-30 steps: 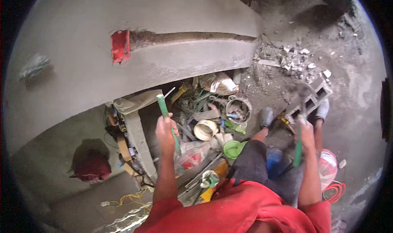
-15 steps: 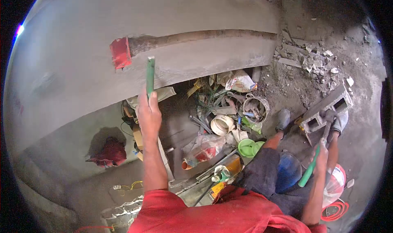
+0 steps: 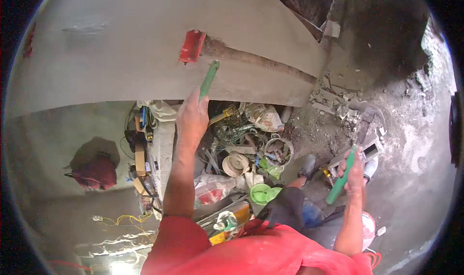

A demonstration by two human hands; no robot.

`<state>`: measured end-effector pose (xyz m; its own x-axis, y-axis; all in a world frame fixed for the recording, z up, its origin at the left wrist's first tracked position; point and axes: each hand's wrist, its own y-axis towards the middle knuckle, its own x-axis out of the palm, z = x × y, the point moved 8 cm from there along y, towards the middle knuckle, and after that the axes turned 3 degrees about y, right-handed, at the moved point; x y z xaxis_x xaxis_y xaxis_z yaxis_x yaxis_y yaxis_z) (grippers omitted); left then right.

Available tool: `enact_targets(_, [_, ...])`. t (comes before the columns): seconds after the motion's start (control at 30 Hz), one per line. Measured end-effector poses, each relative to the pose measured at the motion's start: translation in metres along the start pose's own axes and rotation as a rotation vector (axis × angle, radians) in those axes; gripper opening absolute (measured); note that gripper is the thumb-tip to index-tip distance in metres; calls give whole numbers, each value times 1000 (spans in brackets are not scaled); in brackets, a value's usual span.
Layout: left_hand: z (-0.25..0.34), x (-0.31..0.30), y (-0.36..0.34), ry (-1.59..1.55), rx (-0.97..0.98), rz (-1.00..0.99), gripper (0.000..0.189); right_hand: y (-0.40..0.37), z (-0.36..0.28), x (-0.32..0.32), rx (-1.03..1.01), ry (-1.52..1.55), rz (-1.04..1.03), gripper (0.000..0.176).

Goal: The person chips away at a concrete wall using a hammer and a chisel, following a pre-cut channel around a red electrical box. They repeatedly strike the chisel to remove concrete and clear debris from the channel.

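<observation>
My left hand (image 3: 192,118) is closed around a green chisel (image 3: 210,79), held up in front of the grey wall (image 3: 121,67). The chisel's upper end overlaps the wall just below a red electrical box (image 3: 192,46) set into it. From that box a rough chased groove (image 3: 266,61) runs to the right. On the other side, my right hand (image 3: 355,171) grips a hammer by its green handle (image 3: 340,180). The hammer's metal head (image 3: 371,113) is raised over the rubble and overlaps a hollow concrete block (image 3: 372,147) on the floor.
Below the wall lie a round cream container (image 3: 235,164), a bucket of debris (image 3: 279,149), sacks (image 3: 263,116) and a green bowl (image 3: 261,193). Broken rubble (image 3: 343,110) covers the floor at right. A dark red bag (image 3: 96,173) is at left, near yellow cable (image 3: 128,219).
The view has shifted, so the red box appears farther right. The hammer has come up from beside the concrete block. The chisel now tilts to the right, nearer the box in view.
</observation>
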<state>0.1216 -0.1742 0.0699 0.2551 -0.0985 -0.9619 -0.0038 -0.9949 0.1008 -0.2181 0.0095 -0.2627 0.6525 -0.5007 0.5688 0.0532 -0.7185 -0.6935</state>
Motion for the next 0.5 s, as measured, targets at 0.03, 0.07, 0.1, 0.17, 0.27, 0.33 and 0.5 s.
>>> enact_targets(0.03, [-4, -1, 2, -14, -9, 9, 35, -5, -8, 17, -43, -7, -36, 57])
enact_targets(0.07, [-6, -2, 3, -48, 13, 11, 35, -8, -13, 32, -80, -34, -56, 58])
enact_targets(0.1, [-6, -5, 4, -80, 37, 11, 35, -8, -14, 39, -86, -42, -58, 58])
enact_targets(0.17, [-5, -11, 0, -84, 53, 40, 35, -6, -15, 62, -164, -121, -170, 59])
enact_targets(0.27, [-9, -15, 2, -77, 86, 28, 35, -4, -12, 93, -225, -203, -211, 64])
enact_targets(0.33, [-13, -14, 4, -74, 104, -7, 35, -3, -7, 114, -282, -250, -236, 67])
enact_targets(0.5, [-18, -16, 7, -55, 114, -41, 31, -6, 1, 168, -451, -345, -277, 66])
